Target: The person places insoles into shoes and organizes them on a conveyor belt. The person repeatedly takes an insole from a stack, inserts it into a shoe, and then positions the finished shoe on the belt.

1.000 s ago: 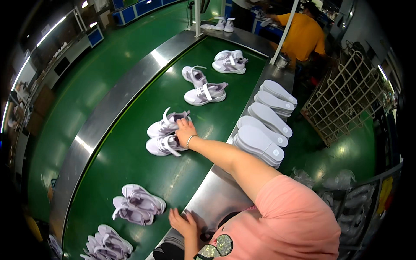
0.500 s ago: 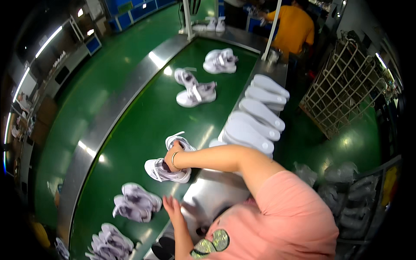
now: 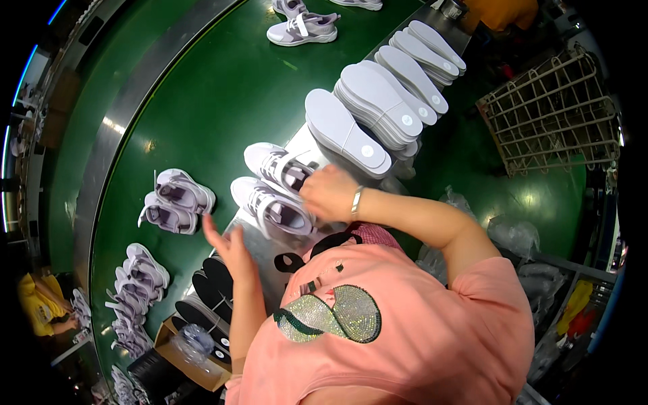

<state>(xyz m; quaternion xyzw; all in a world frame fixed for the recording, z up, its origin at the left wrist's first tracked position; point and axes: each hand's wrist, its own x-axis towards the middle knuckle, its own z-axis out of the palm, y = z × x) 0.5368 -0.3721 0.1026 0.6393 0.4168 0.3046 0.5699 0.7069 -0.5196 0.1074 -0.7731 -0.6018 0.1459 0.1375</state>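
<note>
A pair of pale lilac-white sneakers (image 3: 260, 200) sits side by side at the edge of the green belt, toes pointing away to the left. My right hand (image 3: 329, 194), a bracelet on its wrist, is closed at the heels of the pair; its fingertips are partly hidden. My left hand (image 3: 231, 248) is raised just left of the sneakers with its fingers apart and nothing in it. Another sneaker pair (image 3: 177, 201) rests on the belt beyond my left fingertips.
Stacks of white insoles (image 3: 347, 131) line the metal ledge ahead of my right arm. Black insoles (image 3: 214, 287) and an open carton (image 3: 192, 354) lie at lower left. More sneakers (image 3: 138, 290) stand on the belt (image 3: 216, 101). A wire cage cart (image 3: 550, 111) is at right.
My right hand has drawn the sneaker pair off the belt's middle toward me. My left hand has stayed open. The view has tilted down, showing more of my shirt.
</note>
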